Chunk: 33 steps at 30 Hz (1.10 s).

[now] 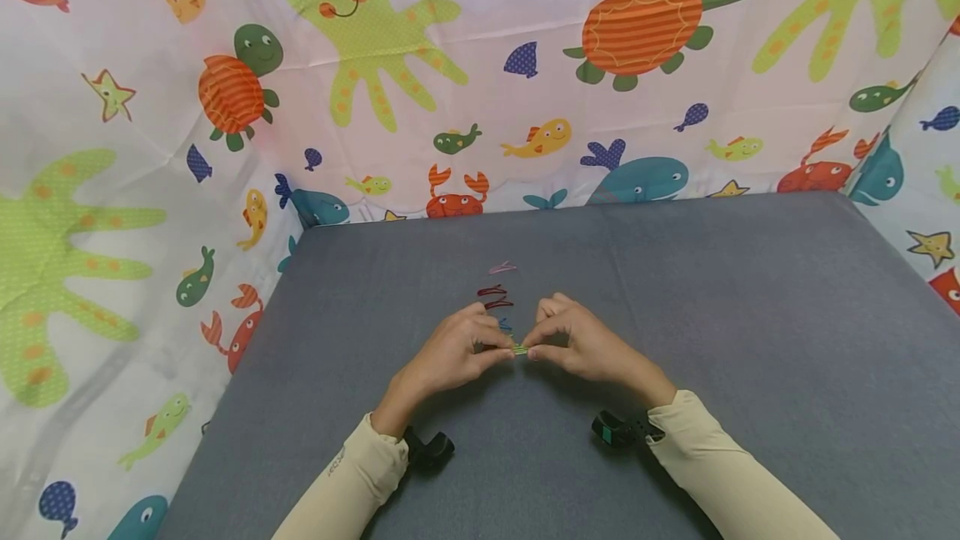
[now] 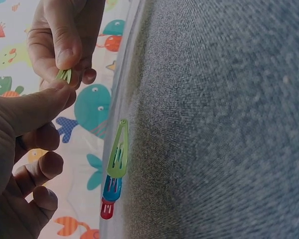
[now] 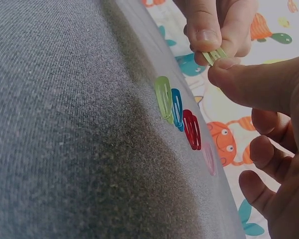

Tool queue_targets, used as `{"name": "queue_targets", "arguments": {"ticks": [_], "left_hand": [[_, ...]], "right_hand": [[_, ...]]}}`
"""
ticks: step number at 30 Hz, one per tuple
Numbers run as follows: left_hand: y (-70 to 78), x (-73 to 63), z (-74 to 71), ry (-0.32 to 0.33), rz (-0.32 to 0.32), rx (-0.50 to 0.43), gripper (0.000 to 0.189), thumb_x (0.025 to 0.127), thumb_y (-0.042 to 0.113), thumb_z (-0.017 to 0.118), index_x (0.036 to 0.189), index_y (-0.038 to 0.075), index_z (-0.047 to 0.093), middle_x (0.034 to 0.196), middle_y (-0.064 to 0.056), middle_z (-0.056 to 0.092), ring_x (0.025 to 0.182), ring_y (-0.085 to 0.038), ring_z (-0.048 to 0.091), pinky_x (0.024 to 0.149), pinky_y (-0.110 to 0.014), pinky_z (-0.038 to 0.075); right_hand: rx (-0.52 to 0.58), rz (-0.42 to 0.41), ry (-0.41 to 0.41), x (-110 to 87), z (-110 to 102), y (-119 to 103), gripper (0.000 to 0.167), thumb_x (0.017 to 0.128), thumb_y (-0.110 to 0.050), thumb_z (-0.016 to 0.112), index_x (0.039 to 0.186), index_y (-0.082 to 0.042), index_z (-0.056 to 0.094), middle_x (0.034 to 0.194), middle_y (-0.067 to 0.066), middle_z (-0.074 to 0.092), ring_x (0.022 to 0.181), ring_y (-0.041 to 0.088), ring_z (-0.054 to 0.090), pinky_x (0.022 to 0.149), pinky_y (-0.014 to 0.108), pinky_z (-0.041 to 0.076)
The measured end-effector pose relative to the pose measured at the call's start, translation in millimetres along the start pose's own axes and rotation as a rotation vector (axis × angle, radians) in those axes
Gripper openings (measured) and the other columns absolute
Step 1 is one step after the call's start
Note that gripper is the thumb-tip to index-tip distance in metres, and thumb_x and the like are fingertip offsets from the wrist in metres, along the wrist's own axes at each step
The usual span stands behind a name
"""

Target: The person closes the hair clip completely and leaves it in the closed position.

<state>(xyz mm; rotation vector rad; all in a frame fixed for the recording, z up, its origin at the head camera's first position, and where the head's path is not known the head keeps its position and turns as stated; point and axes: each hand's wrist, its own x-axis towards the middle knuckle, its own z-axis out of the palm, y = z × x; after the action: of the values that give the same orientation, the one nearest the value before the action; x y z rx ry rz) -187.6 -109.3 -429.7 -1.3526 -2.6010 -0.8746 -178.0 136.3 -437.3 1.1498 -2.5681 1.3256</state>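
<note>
A small light-green snap hair clip [image 1: 521, 349] is pinched at both ends above the table. My left hand [image 1: 461, 346] holds one end between thumb and index finger. The other end is in the same kind of pinch by my right hand [image 1: 583, 346]. Fingertips hide much of the clip. Beyond the hands, more hair clips lie in a row on the table: a green clip [image 3: 163, 94], a blue clip [image 3: 177, 105], dark red clips [image 1: 492, 291] and a pink clip [image 1: 502, 267] farthest away.
The grey cloth-covered table [image 1: 750, 340] extends around the hands. A white curtain [image 1: 517, 98] printed with sea animals stands along the back and both sides. Black wrist devices, one at the left wrist [image 1: 431, 450] and another at the right wrist [image 1: 615, 430], hang under the sleeves.
</note>
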Motion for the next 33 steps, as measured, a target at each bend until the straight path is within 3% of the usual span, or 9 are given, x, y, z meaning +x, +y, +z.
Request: {"name": "queue_targets", "arguments": {"ticks": [7,14,23,30,33], "left_hand": [[0.8,0.0,-1.0,-0.009,0.002,-0.015,0.006,0.089,0.017,0.079,0.093,0.018,0.083,0.081,0.011,0.071,0.071,-0.010,0.044,0.066,-0.020,0.031],[2.4,-0.4,-1.5,-0.011,-0.010,-0.045,0.007,0.088,0.015,0.080,0.093,0.017,0.083,0.079,0.010,0.070,0.072,-0.011,0.046,0.066,-0.021,0.034],[3.1,-0.9,-2.3,-0.020,-0.012,-0.104,0.008,0.090,0.016,0.078,0.095,0.015,0.084,0.081,0.011,0.071,0.073,-0.004,0.042,0.067,-0.020,0.034],[5.3,0.0,-4.3,-0.020,-0.049,-0.131,0.009,0.090,0.017,0.078,0.096,0.015,0.084,0.079,0.010,0.070,0.073,-0.016,0.050,0.068,-0.022,0.036],[5.7,0.1,-3.7,-0.019,-0.066,-0.129,0.008,0.090,0.017,0.078,0.096,0.015,0.083,0.080,0.010,0.070,0.074,-0.014,0.049,0.068,-0.022,0.036]], "right_hand": [[0.005,0.015,-0.013,-0.1,-0.8,-1.6,0.010,0.084,-0.010,0.081,0.092,-0.015,0.083,0.078,-0.009,0.049,0.078,0.023,0.042,0.074,0.027,0.033],[0.037,-0.005,-0.023,-0.6,-1.3,-1.0,0.008,0.086,-0.010,0.080,0.092,-0.014,0.083,0.079,-0.010,0.052,0.078,0.024,0.045,0.073,0.036,0.038],[0.082,0.012,-0.056,-0.1,-4.3,-2.1,0.008,0.088,-0.011,0.078,0.093,-0.015,0.083,0.078,-0.010,0.053,0.079,0.025,0.044,0.074,0.038,0.037],[0.127,0.032,-0.048,0.5,-4.8,-1.0,0.007,0.088,-0.011,0.078,0.093,-0.014,0.083,0.077,-0.009,0.054,0.077,0.019,0.043,0.073,0.031,0.036],[0.141,0.058,-0.050,0.4,-4.3,-1.4,0.008,0.087,-0.008,0.079,0.092,-0.013,0.082,0.076,-0.008,0.054,0.077,0.023,0.045,0.073,0.033,0.038]]}}
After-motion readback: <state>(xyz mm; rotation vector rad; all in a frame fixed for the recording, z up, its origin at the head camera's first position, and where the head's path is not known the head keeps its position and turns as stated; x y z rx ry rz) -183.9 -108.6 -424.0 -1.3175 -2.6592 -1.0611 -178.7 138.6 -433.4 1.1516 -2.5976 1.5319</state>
